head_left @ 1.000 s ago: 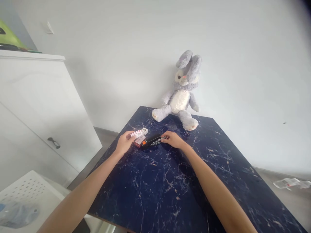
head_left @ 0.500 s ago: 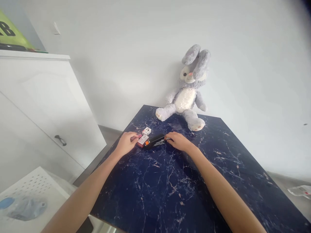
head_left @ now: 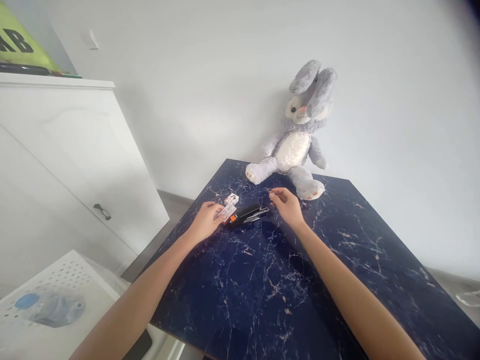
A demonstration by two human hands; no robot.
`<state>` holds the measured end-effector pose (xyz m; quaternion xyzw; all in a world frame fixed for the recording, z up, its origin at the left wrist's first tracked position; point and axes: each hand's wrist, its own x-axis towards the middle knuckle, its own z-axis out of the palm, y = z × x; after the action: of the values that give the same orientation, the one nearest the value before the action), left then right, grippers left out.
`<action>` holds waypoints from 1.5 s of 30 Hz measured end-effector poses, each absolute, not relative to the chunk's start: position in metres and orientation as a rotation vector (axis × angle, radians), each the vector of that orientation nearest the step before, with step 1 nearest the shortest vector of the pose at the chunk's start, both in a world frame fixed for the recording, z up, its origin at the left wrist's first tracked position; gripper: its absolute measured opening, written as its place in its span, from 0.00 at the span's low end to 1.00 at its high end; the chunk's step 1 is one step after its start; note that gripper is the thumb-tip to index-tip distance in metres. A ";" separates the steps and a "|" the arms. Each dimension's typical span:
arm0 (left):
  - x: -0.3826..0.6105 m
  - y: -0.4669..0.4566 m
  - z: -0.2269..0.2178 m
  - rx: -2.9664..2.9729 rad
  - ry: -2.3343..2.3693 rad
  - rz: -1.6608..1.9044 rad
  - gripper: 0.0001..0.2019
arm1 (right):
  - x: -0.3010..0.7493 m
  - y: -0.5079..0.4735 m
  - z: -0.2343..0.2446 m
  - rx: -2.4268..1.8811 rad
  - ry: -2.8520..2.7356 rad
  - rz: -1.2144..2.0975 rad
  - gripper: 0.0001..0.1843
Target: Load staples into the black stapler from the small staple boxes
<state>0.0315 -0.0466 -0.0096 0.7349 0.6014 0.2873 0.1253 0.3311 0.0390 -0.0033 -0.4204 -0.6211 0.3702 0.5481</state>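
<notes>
My left hand (head_left: 206, 220) is closed on a small white and red box (head_left: 227, 212), with its thumb and fingers at the box's left side. Just behind it lies a second small white box (head_left: 231, 199) with dark and red print. A black stapler (head_left: 245, 215) with an orange patch at its left end rests beside the boxes, its metal parts showing toward the right. Above and right of the stapler, my right hand (head_left: 288, 204) is raised with thumb and fingertips pinched together. Whatever they may hold is too small to make out.
A grey plush rabbit (head_left: 294, 150) sits at the back of the dark blue marbled table (head_left: 255, 290), against the wall. White cabinets (head_left: 75, 165) stand to the left. At lower left, a clear plastic bottle (head_left: 56, 309) lies on a white perforated surface (head_left: 71, 272).
My right hand has left the stapler's right end and risen up and right. My left hand now grips the small box; the pink thing at its fingertips no longer shows. The view shifted slightly.
</notes>
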 end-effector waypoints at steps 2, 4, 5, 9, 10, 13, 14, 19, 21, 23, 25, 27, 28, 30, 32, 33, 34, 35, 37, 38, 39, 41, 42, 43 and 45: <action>0.036 -0.052 -0.002 2.145 1.743 0.891 0.15 | 0.322 0.032 0.004 -0.984 -1.430 0.859 0.20; 0.042 -0.059 0.006 2.152 1.716 1.012 0.15 | 0.313 0.024 0.010 -0.973 -1.412 0.875 0.21; 0.045 -0.063 0.010 2.150 1.695 1.091 0.14 | 0.309 0.020 0.013 -0.963 -1.405 0.895 0.22; 0.056 -0.077 0.021 2.157 1.550 1.353 0.12 | 0.295 -0.005 0.021 -0.947 -1.390 1.069 0.20; 0.059 -0.080 0.021 2.170 1.523 1.375 0.12 | 0.292 -0.014 0.022 -0.963 -1.394 1.139 0.19; 0.069 -0.087 0.018 2.242 1.491 1.316 0.14 | 0.280 -0.044 0.021 -0.978 -1.348 1.426 0.19; 0.072 -0.089 0.016 2.268 1.482 1.282 0.15 | 0.277 -0.053 0.020 -0.953 -1.309 1.515 0.19; 0.082 -0.094 0.010 2.278 1.409 1.267 0.13 | 0.266 -0.074 0.017 -0.875 -1.193 1.653 0.18; 0.083 -0.093 0.011 2.134 1.297 1.300 0.13 | 0.266 -0.073 0.017 -0.881 -1.189 1.661 0.16; 0.081 -0.090 0.011 1.844 1.124 1.295 0.21 | 0.267 -0.069 0.018 -0.884 -1.172 1.659 0.15; 0.077 -0.086 0.012 1.510 0.943 1.246 0.27 | 0.269 -0.067 0.017 -0.886 -1.158 1.628 0.16; 0.073 -0.083 0.014 1.282 0.799 1.188 0.25 | 0.270 -0.067 0.017 -0.888 -1.169 1.594 0.18; 0.071 -0.082 0.015 1.219 0.754 1.164 0.22 | 0.270 -0.067 0.017 -0.889 -1.181 1.580 0.19; 0.067 -0.081 0.018 1.166 0.707 1.119 0.19 | 0.271 -0.068 0.017 -0.886 -1.212 1.561 0.20; 0.065 -0.081 0.021 1.158 0.697 1.083 0.18 | 0.271 -0.067 0.019 -0.881 -1.218 1.546 0.20; 0.065 -0.081 0.022 1.159 0.696 1.072 0.18 | 0.272 -0.065 0.019 -0.886 -1.200 1.538 0.19; 0.064 -0.081 0.023 1.157 0.694 1.066 0.18 | 0.273 -0.063 0.021 -0.895 -1.164 1.526 0.19; 0.064 -0.081 0.024 1.151 0.693 1.066 0.18 | 0.275 -0.061 0.022 -0.905 -1.114 1.507 0.18; 0.064 -0.080 0.024 1.125 0.713 1.098 0.18 | 0.280 -0.056 0.025 -0.922 -1.010 1.439 0.18; 0.064 -0.079 0.023 1.106 0.743 1.126 0.18 | 0.282 -0.054 0.027 -0.925 -0.975 1.400 0.18; 0.065 -0.078 0.022 1.085 0.789 1.158 0.18 | 0.285 -0.053 0.029 -0.926 -0.954 1.363 0.19; 0.066 -0.076 0.020 1.041 0.898 1.221 0.17 | 0.288 -0.054 0.034 -0.910 -0.957 1.310 0.19; 0.066 -0.075 0.019 1.020 0.940 1.244 0.17 | 0.288 -0.056 0.036 -0.892 -0.974 1.290 0.19; 0.067 -0.074 0.019 1.004 0.965 1.261 0.17 | 0.288 -0.058 0.037 -0.869 -0.997 1.274 0.19; 0.069 -0.075 0.017 0.981 0.963 1.296 0.17 | 0.285 -0.063 0.039 -0.837 -1.054 1.245 0.18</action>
<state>0.0687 -0.0747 0.0172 0.4209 0.4128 0.5558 0.5861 0.2848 -0.0627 0.0386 -0.3622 -0.4564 0.5388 0.6085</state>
